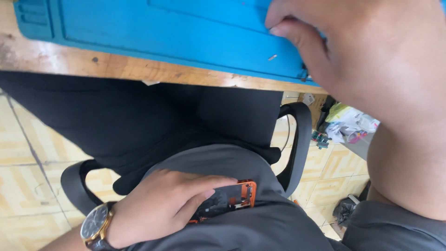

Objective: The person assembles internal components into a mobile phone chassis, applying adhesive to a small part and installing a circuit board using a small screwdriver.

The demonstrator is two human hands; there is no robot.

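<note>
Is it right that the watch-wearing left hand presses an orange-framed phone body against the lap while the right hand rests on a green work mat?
Not quite: the mat is blue, not green. In the head view the right hand rests on a blue rubber work mat lying on the wooden bench. The rest holds: the left hand, with a wristwatch, presses the orange-framed phone body against the lap.

The light is soft and bright, like daytime, with no hard shadows. My big blue rubber work mat (162, 32) looks clear and shows no glare. My right hand (371, 56), just beside the mat, is so close that it looks huge and fuzzy. Below the mat, my black trousers (139, 121) are dark and flat.
</note>
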